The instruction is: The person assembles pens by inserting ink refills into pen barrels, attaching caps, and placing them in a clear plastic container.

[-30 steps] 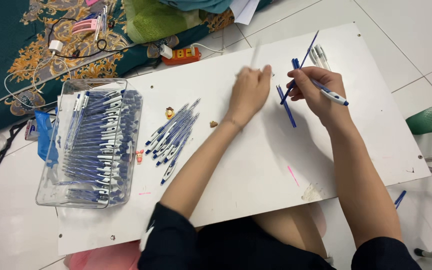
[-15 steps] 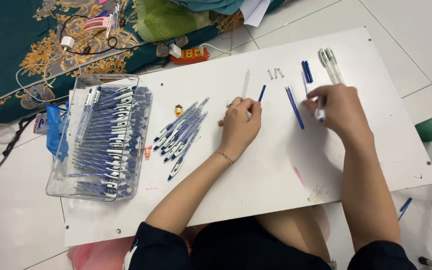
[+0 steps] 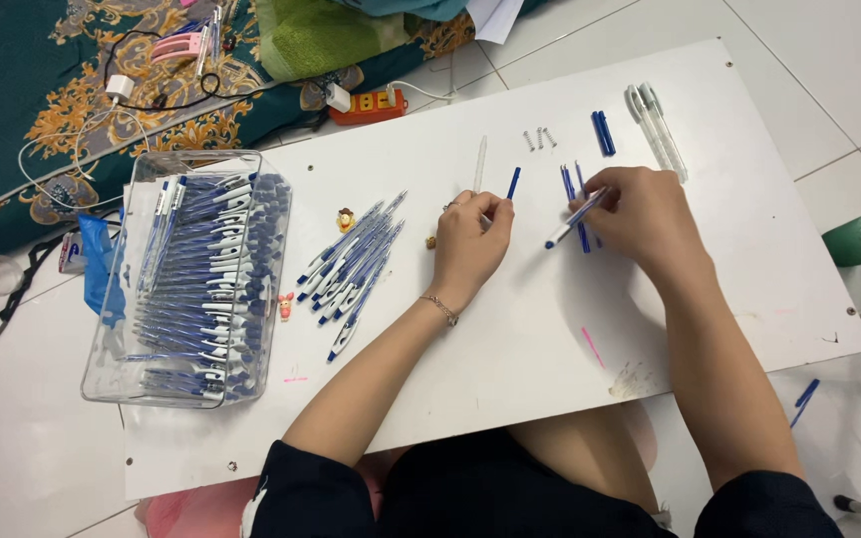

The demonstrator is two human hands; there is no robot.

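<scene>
Left hand (image 3: 470,239) resting on the white tabletop (image 3: 749,269), fingers curled nearly closed, tips pinched at the near end of a short blue pen part (image 3: 514,182); whether actually gripped or only touched, cannot tell. A moment earlier same hand lay further left, beside a white pen barrel (image 3: 479,163), now lying free just left of the blue part.

Right hand (image 3: 645,214) lowered close to the tabletop, fingers closed around a blue-and-white pen (image 3: 575,218), its tip slanting down to the left. One second earlier same pen held raised and angled upward; since brought down over the loose blue refills (image 3: 572,189), which lie beneath it.

Judgement: assembly of one pen in hand, both hands having shifted from lifting to picking parts off the tabletop.

Elsewhere: three small springs (image 3: 539,138) and paired blue caps (image 3: 602,133) at far centre; two clear barrels (image 3: 658,128) far right; loose row of finished pens (image 3: 353,269) left of the left hand; clear tray (image 3: 112,369) full of pens at far left.
</scene>
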